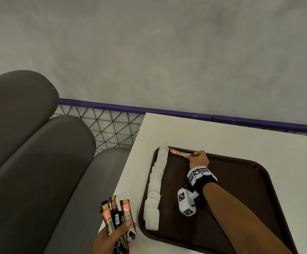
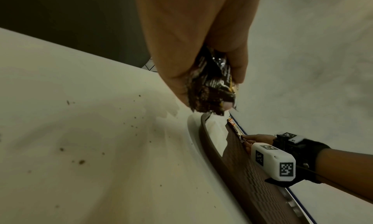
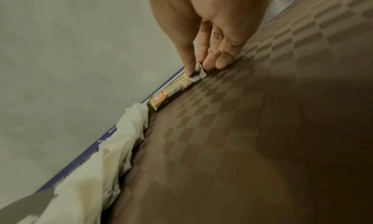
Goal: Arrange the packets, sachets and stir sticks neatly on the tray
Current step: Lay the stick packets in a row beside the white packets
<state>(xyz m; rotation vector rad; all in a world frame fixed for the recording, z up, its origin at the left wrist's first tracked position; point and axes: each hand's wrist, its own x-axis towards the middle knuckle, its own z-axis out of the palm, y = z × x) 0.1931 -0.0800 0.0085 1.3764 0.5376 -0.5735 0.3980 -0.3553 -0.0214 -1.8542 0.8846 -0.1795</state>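
Note:
A brown tray lies on the white table. Along its left rim runs a row of several white packets. At the tray's far edge lies one coffee sachet. My right hand pinches the right end of that sachet between thumb and fingertips. My left hand hovers at the table's near left corner and grips a bundle of several coffee sachets, which stand upright out of the fist.
The white table carries dark crumbs near its left corner. A grey padded bench stands to the left. Behind the table run a purple rail, a wire mesh and a grey wall.

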